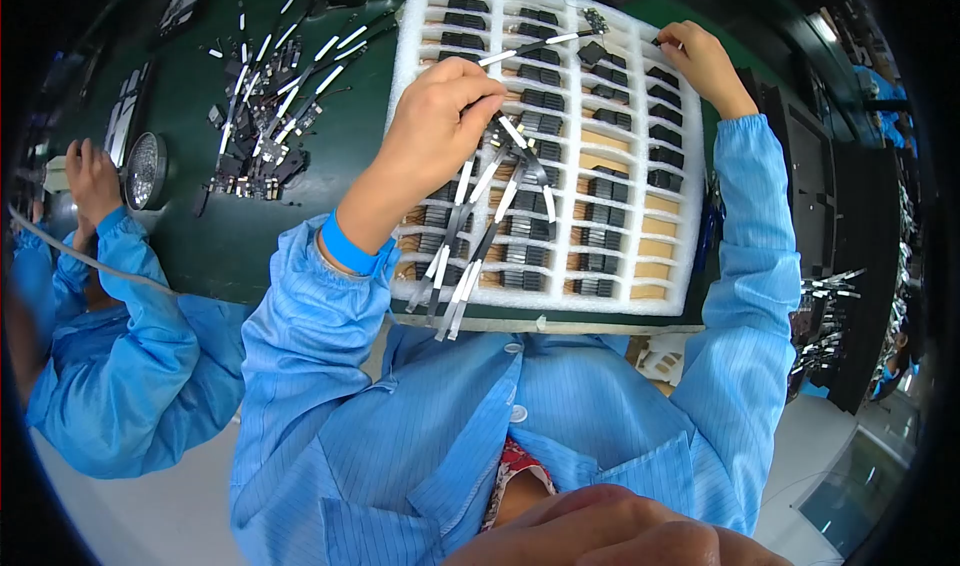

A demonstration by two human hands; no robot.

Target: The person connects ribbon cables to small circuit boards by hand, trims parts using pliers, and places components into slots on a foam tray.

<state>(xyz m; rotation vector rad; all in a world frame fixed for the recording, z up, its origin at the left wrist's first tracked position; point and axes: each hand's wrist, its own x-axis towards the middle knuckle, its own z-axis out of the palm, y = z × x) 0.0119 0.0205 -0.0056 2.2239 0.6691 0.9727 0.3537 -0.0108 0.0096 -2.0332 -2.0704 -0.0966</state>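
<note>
While holding strip parts [488, 238] above a foam tray [405, 56]

When seen from the head view: foam tray set on a dark green surface [340, 146], slightly turned, directly ahead of the torso. Divided into four columns of narrow slots. Loaded mostly with black blocks [605, 216]; tan bottoms [655, 248] visible in several slots of the two right-hand columns.

Left hand [435, 121]: located over the left half of the tray, back of the hand upward. Thumb and index finger pressed together, pinching a bunch of black-and-white strip parts. Loose ends fanned downward across the slots, extending past the near edge of the tray. One further strip [530, 49] angled to the upper right from beside the hand, ending at a small board [596, 22]; cannot tell whether held or resting on the foam. Fitted at the wrist with a blue band [350, 249].

Right hand [697, 64]: located at the upper right corner of the tray, arm extended in a blue sleeve [745, 186]. Fingers curled toward the thumb, at a small dark piece [657, 42]; cannot tell whether pinched or only touched.

Left of the tray, on the same surface: a loose pile [265, 136] of similar black-and-white parts. Farther left: a round metal dish [146, 171], near another person's hand [95, 184].
</note>
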